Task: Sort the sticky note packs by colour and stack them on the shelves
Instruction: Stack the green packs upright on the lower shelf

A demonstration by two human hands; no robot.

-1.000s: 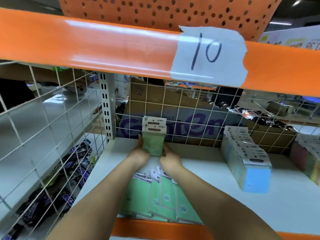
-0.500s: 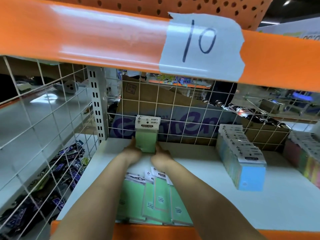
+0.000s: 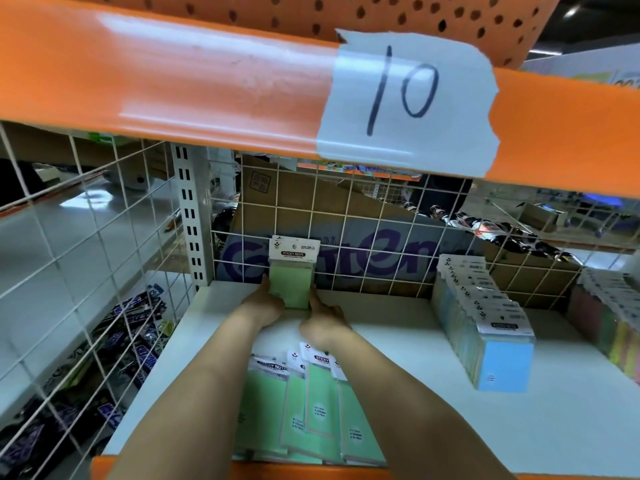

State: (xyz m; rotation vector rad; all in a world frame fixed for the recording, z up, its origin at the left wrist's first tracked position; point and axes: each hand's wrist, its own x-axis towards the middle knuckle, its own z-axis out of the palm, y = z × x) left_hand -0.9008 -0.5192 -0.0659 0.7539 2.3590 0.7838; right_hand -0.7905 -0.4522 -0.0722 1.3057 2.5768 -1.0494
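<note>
At the shelf's (image 3: 415,341) back-left corner, the upright green packs (image 3: 292,284), now squared into one block, are gripped between the left hand (image 3: 265,306) and right hand (image 3: 323,320), so that stack looks nearly settled.

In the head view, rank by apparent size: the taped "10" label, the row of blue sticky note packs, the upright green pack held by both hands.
1. "10" label, though nearness inflates it.
2. Row of blue packs.
3. Upright green pack, farthest back.
</note>
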